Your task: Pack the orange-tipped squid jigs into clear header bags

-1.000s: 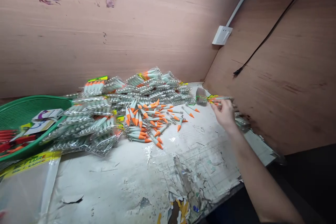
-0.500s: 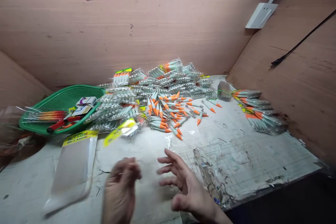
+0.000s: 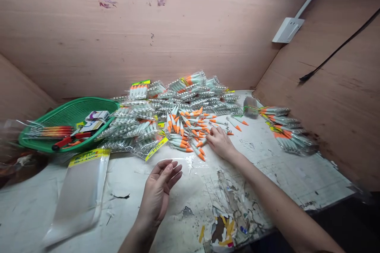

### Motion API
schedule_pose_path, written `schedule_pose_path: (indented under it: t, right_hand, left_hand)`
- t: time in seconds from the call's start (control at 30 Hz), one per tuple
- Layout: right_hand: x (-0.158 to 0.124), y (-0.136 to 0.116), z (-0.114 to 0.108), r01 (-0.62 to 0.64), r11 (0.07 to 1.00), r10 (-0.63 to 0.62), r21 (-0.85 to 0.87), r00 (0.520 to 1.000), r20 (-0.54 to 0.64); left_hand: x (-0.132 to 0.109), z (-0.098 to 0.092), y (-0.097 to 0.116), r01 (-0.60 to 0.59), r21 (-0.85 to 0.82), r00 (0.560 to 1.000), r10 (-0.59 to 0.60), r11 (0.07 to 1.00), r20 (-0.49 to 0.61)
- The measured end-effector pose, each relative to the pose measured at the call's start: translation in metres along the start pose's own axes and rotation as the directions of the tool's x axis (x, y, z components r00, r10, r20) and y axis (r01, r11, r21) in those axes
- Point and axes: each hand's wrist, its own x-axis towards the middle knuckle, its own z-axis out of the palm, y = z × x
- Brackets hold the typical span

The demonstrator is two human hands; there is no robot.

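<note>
My right hand (image 3: 219, 141) reaches into the right side of a loose pile of fishing lures (image 3: 181, 142), pale with orange ends. Its bent fingers close on a lure there, most of which the hand hides. Nearer to me, my left hand (image 3: 162, 184) hovers over the table, empty, with fingers slightly curled and apart. Beyond its fingertips lies a filled clear bag (image 3: 148, 149) with a yellow header, against the left heap of bagged lures (image 3: 130, 120). To the left, flat clear packaging bags (image 3: 81, 193) with yellow headers are stacked.
A green basket (image 3: 74, 104) at left holds red-handled pliers (image 3: 69, 141), small boxes and bagged red-yellow lures. More bagged lures (image 3: 192, 91) are heaped along the back wall. Another bagged row (image 3: 287, 130) lies at right beside a brownish block (image 3: 251, 107). The table surface (image 3: 267, 166) is worn.
My right hand has moved forward from near my left hand into the lure pile. My left hand's fingers have loosened. The blurred yellow-headed bag now lies still by the left heap.
</note>
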Motion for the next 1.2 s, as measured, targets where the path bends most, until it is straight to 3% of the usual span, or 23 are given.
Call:
schedule_pose_path:
  t: [0.1,0.23,0.3,0.4,0.57,0.67,0.73,0.77,0.83,0.9,1.0,1.07,1.2]
  right_hand:
    - [-0.005,-0.001,0.003,0.089,0.994,-0.086,-0.057,0.994,0.067]
    - [-0.035,-0.010,0.000,0.109,0.992,-0.100,-0.063,0.985,0.138]
    - [-0.050,-0.013,-0.005,0.111,0.993,-0.105,-0.031,0.981,0.161]
    - [-0.068,-0.012,-0.011,0.203,0.977,-0.213,0.069,0.954,0.210]
    - [-0.086,-0.010,-0.011,0.311,0.939,-0.333,0.150,0.930,0.158]
    - [-0.097,-0.025,-0.028,0.299,0.937,-0.315,0.178,0.947,0.064]
    - [-0.106,-0.043,-0.047,0.275,0.917,-0.299,0.289,0.953,0.042]
    - [-0.111,-0.053,-0.056,0.283,0.883,-0.333,0.375,0.940,0.075]
    - [-0.121,-0.072,-0.066,0.359,0.793,-0.483,0.491,0.862,0.150]
    - [-0.127,-0.087,-0.065,0.426,0.787,-0.551,0.447,0.812,0.196]
    - [-0.129,-0.102,-0.047,0.432,0.880,-0.464,0.197,0.870,0.165]
    - [-0.126,-0.108,-0.035,0.447,0.890,-0.455,0.095,0.884,0.110]
    - [-0.125,-0.119,-0.032,0.469,0.876,-0.480,0.115,0.871,0.102]
  left_hand:
    - [0.003,-0.003,-0.010,-0.008,0.016,1.000,0.008,1.000,0.011]
    - [0.004,-0.008,-0.014,0.002,0.041,1.000,-0.003,0.999,0.028]
    - [0.004,-0.008,-0.014,0.016,0.064,0.999,-0.018,0.998,0.027]
    - [0.004,-0.007,-0.015,0.050,0.084,0.999,-0.051,0.995,0.002]
    - [0.002,-0.006,-0.020,0.092,0.103,0.996,-0.090,0.990,-0.019]
    - [0.003,-0.005,-0.021,0.104,0.097,0.995,-0.102,0.990,-0.017]
    - [0.004,-0.005,-0.021,0.112,0.088,0.994,-0.111,0.990,-0.015]
    - [0.004,-0.005,-0.022,0.114,0.085,0.994,-0.113,0.990,-0.012]
    - [0.004,-0.005,-0.022,0.111,0.077,0.994,-0.111,0.991,0.000]
    - [0.004,-0.005,-0.024,0.113,0.071,0.993,-0.114,0.991,0.013]
    - [0.002,-0.005,-0.027,0.146,0.078,0.987,-0.150,0.986,0.051]
    - [0.001,-0.006,-0.029,0.168,0.090,0.981,-0.175,0.982,0.085]
    - [0.000,-0.006,-0.028,0.137,0.092,0.987,-0.143,0.986,0.068]
